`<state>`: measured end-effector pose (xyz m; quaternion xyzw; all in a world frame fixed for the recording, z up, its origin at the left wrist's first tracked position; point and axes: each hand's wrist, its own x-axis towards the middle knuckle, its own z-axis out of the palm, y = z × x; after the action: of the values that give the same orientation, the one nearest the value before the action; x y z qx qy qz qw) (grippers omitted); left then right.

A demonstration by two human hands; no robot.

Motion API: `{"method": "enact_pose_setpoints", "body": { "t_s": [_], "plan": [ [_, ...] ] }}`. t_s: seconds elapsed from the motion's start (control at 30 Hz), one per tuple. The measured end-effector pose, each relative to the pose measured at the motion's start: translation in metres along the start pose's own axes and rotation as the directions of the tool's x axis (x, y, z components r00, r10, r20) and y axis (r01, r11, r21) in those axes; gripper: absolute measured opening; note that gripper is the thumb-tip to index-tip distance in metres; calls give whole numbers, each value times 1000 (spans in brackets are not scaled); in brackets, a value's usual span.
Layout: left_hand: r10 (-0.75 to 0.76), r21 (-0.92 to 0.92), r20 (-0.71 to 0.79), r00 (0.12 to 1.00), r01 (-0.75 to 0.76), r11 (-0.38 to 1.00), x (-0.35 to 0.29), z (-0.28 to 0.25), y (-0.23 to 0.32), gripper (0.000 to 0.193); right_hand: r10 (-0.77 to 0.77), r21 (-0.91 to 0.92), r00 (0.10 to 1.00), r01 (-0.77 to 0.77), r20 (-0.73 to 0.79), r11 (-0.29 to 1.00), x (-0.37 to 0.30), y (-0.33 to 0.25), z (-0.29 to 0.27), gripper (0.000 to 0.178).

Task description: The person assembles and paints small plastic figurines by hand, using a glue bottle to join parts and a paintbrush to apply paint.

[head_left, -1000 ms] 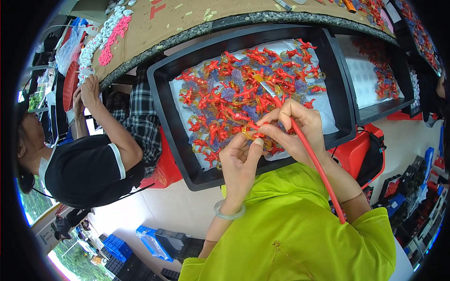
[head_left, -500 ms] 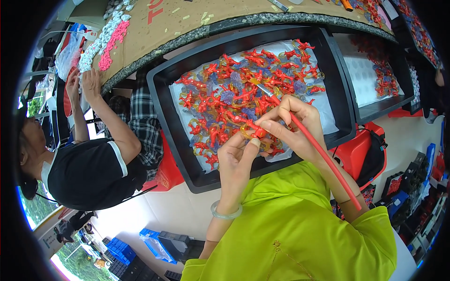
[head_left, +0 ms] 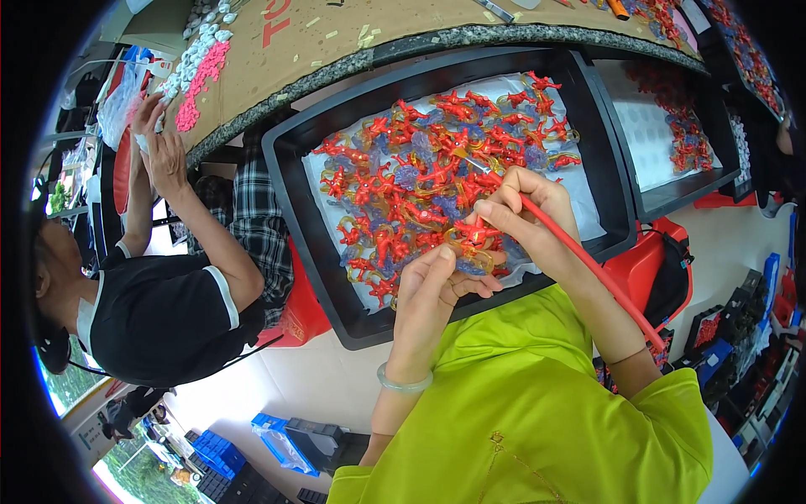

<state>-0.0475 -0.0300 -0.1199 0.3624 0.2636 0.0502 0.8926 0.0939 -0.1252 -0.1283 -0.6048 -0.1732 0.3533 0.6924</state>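
A small red figurine with clear yellow and purple parts [head_left: 477,238] is between my hands, low over the near side of a black tray [head_left: 290,214]. My left hand [head_left: 428,286] pinches its yellow end between thumb and fingers. From the right, my right hand [head_left: 533,220] has its thumb and fingertip at the figurine's red part. The same hand grips a red-handled paintbrush [head_left: 593,267], its bristles up to the left and its handle slanting back along my forearm. Many similar red, yellow and purple figurines [head_left: 403,176] lie piled on white sheeting in the tray.
A second black tray [head_left: 676,197] with more figurines adjoins on the right. Beyond stands a stone-edged table [head_left: 336,71] covered in cardboard, with pink pieces [head_left: 200,88] and white pieces on it. A co-worker [head_left: 168,311] sits at left. A red chair [head_left: 646,265] stands at right.
The figurine has turned and sits slightly lower and to the right in my fingers. My left fingers have stretched rightward beneath it. The brush handle has swung slightly right. The co-worker's hands have shifted.
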Motion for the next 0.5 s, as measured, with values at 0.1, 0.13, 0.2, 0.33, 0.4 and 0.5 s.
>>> {"method": "enact_pose_setpoints", "body": {
  "t_s": [0.1, 0.13, 0.2, 0.33, 0.4, 0.5],
  "plan": [
    [-29, -40, 15, 999, 30, 999, -1, -1, 0, 42, 6, 14, 1000, -6, 4, 1000, -1, 3, -1, 33],
    [-51, -55, 24, 998, 52, 997, -1, -1, 1, 42, 12, 21, 1000, -12, 7, 1000, -1, 3, -1, 33],
    [-48, -59, 29, 998, 50, 997, -1, -2, 0, 42, 15, 11, 1000, -15, 7, 1000, -1, 4, -2, 33],
    [-28, -51, 14, 1000, 29, 998, 2, -5, -2, 43, -8, 7, 1000, 8, 10, 1000, 1, 5, 0, 34],
    [-13, -48, -6, 1000, 13, 999, 4, -3, -1, 42, -32, -4, 999, 32, 29, 999, 5, 7, -1, 33],
    [0, -47, 11, 1000, 1, 999, 7, -4, -1, 39, -3, 25, 998, 1, 60, 1000, 5, -4, -1, 31]
  ]
}}
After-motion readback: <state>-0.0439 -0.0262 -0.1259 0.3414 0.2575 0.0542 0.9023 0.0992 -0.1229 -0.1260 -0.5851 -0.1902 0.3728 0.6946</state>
